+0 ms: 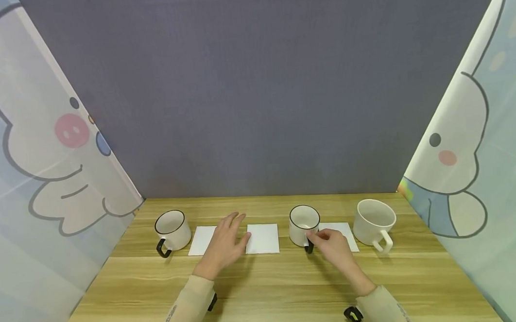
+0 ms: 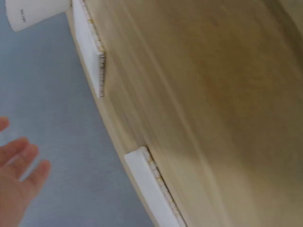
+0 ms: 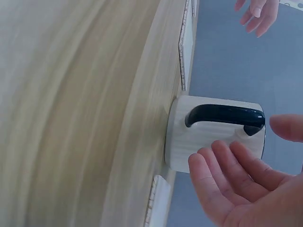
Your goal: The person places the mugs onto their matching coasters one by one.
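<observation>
My right hand (image 1: 332,247) is at the black handle (image 3: 227,114) of a white mug (image 1: 304,225) with a dark rim. In the right wrist view the fingers (image 3: 227,165) are beside the mug's wall, and the thumb stands apart from them near the handle's top end. The mug is upright on the table, between two flat white square pads. My left hand (image 1: 225,245) hovers with fingers spread, holding nothing. It partly covers the left white square pad (image 1: 199,242) in the head view, its thumb at the edge of the middle pad (image 1: 263,239).
Another dark-rimmed mug (image 1: 172,229) stands at the left, its black handle toward me. At the right is a larger all-white mug (image 1: 373,223). The right pad (image 1: 341,232) lies partly behind my right hand. A grey panel (image 1: 263,92) rises behind the wooden table (image 1: 274,296), with printed curtains either side.
</observation>
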Available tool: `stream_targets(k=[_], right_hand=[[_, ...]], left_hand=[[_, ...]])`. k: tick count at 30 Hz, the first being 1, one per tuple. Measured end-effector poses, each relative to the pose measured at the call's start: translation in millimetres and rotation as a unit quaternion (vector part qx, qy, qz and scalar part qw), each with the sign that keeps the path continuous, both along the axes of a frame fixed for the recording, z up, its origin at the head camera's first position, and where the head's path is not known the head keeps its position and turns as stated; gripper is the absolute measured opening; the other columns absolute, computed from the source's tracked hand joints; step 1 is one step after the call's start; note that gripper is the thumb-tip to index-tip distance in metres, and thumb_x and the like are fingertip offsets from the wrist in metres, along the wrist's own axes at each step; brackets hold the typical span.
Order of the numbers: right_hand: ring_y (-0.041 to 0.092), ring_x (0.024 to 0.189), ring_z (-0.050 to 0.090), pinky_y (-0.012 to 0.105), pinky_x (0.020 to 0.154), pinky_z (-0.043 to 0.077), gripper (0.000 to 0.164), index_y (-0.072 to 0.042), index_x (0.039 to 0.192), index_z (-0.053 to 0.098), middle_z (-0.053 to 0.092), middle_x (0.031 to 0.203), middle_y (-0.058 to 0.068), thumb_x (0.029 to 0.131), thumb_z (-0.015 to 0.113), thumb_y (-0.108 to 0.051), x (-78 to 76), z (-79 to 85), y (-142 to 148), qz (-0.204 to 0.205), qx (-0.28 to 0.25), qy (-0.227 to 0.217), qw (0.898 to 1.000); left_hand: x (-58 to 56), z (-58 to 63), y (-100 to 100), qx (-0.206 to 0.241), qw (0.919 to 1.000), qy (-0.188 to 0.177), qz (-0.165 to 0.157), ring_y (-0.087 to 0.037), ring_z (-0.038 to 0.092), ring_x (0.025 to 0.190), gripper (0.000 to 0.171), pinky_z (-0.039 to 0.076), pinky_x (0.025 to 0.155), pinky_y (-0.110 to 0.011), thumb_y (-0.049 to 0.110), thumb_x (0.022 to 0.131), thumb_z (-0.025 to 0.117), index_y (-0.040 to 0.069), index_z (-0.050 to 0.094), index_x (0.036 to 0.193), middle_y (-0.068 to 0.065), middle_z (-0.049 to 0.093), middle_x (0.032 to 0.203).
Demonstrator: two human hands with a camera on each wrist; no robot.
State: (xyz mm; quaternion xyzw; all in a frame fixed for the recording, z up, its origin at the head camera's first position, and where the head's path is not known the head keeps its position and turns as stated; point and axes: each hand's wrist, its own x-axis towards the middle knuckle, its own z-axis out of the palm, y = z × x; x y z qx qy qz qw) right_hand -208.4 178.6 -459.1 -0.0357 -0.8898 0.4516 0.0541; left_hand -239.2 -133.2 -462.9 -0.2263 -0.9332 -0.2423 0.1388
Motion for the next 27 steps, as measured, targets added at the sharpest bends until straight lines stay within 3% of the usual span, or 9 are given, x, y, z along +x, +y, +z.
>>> stream_targets(k=[5,9,17,27], right_hand=[[0.023,0.073,0.064,0.033,0.063,0.050,0.037,0.000,0.095,0.075,0.070,0.084,0.009,0.096,0.069,-0.036,-2.7,-3.8,-2.3,-0.017,-0.059,-0.030,0.998],[0.025,0.077,0.066,0.036,0.068,0.058,0.035,0.004,0.095,0.073,0.066,0.087,0.010,0.097,0.069,-0.031,-5.5,-7.1,-4.4,-0.027,-0.117,-0.053,0.991],[0.018,0.081,0.065,0.042,0.077,0.061,0.031,0.010,0.102,0.068,0.066,0.093,0.010,0.096,0.069,-0.021,-7.6,-12.2,-7.2,-0.034,-0.248,-0.087,0.964],[0.020,0.090,0.062,0.044,0.080,0.060,0.033,0.011,0.105,0.068,0.064,0.102,0.011,0.097,0.068,-0.021,-6.7,-14.7,-9.6,-0.020,-0.276,-0.087,0.957]], left_hand=[[-4.6,-3.5,-1.4,0.006,0.9996,0.015,-0.023,-0.040,0.044,0.137,0.051,0.036,0.111,-0.057,0.030,0.103,0.060,0.004,0.050,0.145,-0.021,0.046,0.149],[-7.9,-5.8,-2.1,0.021,0.9993,0.018,-0.025,-0.038,0.047,0.134,0.048,0.039,0.109,-0.056,0.027,0.101,0.062,0.004,0.054,0.142,-0.018,0.050,0.145],[-13.0,-10.9,-2.8,0.042,0.9984,0.016,-0.034,-0.034,0.048,0.133,0.044,0.043,0.107,-0.054,0.026,0.100,0.063,0.005,0.056,0.138,-0.012,0.053,0.140],[-19.0,-14.3,-3.7,0.013,0.9986,0.004,-0.052,-0.032,0.054,0.126,0.037,0.047,0.101,-0.052,0.026,0.100,0.065,0.009,0.058,0.132,-0.009,0.057,0.134]])
